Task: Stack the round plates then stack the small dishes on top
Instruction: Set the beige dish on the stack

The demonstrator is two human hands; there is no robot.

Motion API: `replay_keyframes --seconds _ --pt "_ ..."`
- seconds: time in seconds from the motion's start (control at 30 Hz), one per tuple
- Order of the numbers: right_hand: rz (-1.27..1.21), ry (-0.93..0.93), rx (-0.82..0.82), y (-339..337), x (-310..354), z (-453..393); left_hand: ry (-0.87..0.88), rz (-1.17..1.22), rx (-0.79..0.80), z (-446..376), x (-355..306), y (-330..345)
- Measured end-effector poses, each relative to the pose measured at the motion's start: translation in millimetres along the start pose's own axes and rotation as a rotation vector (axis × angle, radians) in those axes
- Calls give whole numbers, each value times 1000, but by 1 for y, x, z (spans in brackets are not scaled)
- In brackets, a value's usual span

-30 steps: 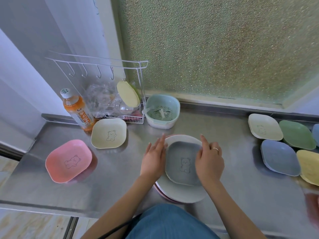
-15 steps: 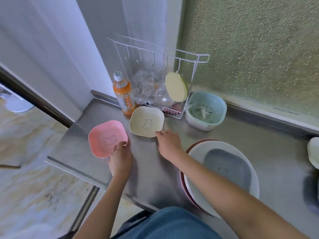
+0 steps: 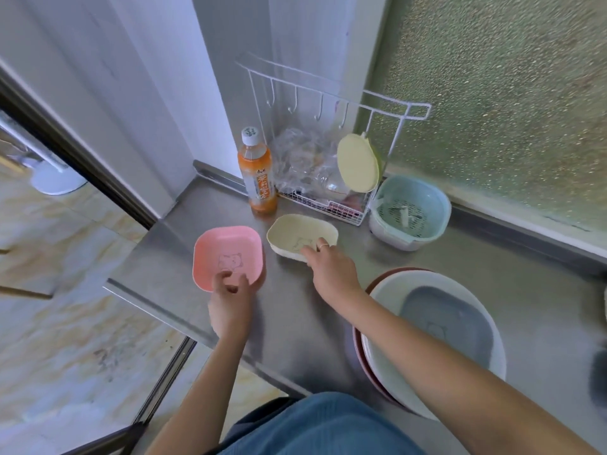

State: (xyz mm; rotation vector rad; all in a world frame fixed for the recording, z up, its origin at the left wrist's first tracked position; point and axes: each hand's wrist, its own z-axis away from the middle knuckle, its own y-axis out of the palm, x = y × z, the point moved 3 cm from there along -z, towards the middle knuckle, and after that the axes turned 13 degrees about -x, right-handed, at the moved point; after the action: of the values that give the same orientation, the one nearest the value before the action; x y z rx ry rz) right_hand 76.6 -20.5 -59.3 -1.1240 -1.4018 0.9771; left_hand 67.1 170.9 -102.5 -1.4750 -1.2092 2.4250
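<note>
Both hands have left the grey dish and reached left since a second ago, and each now has hold of another dish. Left hand [image 3: 230, 303] pinches the near rim of the pink dish [image 3: 226, 254], thumb and fingers curled over the edge, the dish tipped up a little off the counter [image 3: 295, 323]. Right hand [image 3: 331, 270], a ring on one finger, grips the near edge of the cream dish [image 3: 295, 234], fingers inside the bowl, and that dish is tilted too. These two dishes sit just beside each other near the counter's left end. Behind the right forearm, near the front edge, stands the plate stack [image 3: 387, 290], a white plate over a reddish one, with the grey dish [image 3: 460, 316] lying in the top plate. Further back, an orange drink bottle [image 3: 258, 172] stands against the wall, touching or just beside a white wire rack [image 3: 328, 133] that holds crumpled clear plastic and an upright yellow lid. A pale blue strainer basket [image 3: 410, 208] sits right of the rack, below the frosted window [image 3: 509, 93].
</note>
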Motion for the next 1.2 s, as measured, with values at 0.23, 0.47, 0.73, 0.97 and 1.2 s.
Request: replay_keyframes --seconds 0.23,0.47,0.73,0.97,1.2 --pt "-57 83 -280 -60 -50 72 -211 42 -118 -34 4 -30" --pt "-11 280 -365 -88 -91 172 -196 8 17 -17 3 -3" --pt "84 407 -426 -84 -105 231 -272 226 102 -4 9 41" --pt "5 433 -314 -81 -107 242 -185 467 240 57 -41 34" --pt "1 383 -215 -84 -112 239 -62 445 341 105 -63 39"
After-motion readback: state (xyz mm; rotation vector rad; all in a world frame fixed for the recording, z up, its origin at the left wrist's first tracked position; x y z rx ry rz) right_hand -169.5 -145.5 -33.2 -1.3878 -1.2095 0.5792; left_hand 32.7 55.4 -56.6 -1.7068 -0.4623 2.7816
